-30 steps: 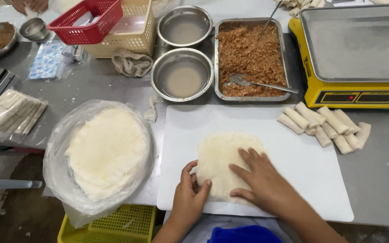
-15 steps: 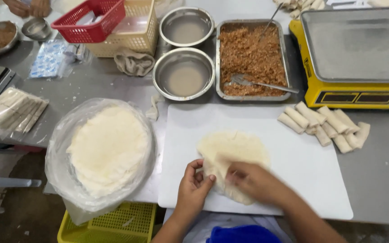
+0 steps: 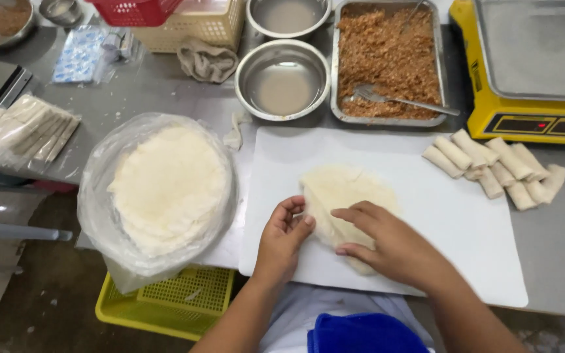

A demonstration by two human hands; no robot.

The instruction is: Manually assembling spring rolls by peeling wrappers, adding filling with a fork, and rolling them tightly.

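Note:
A thin pale round wrapper (image 3: 341,196) lies on the white cutting board (image 3: 426,216). My left hand (image 3: 282,238) pinches the wrapper's left edge with its fingertips. My right hand (image 3: 387,242) rests palm down on the wrapper's lower half, fingers pointing left. A stack of the same wrappers (image 3: 168,186) sits in a clear plastic bag to the left of the board. Several finished rolls (image 3: 498,167) lie at the board's right end.
A metal tray of brown minced filling (image 3: 387,52) with a fork (image 3: 400,99) stands behind the board, beside two metal bowls (image 3: 282,78). A yellow scale (image 3: 531,65) is at the back right. A yellow basket (image 3: 171,304) sits below the table's edge.
My hands have shifted on the wrapper: the left fingertips now pinch its left edge and the right hand has slid lower. The camera has tilted down slightly.

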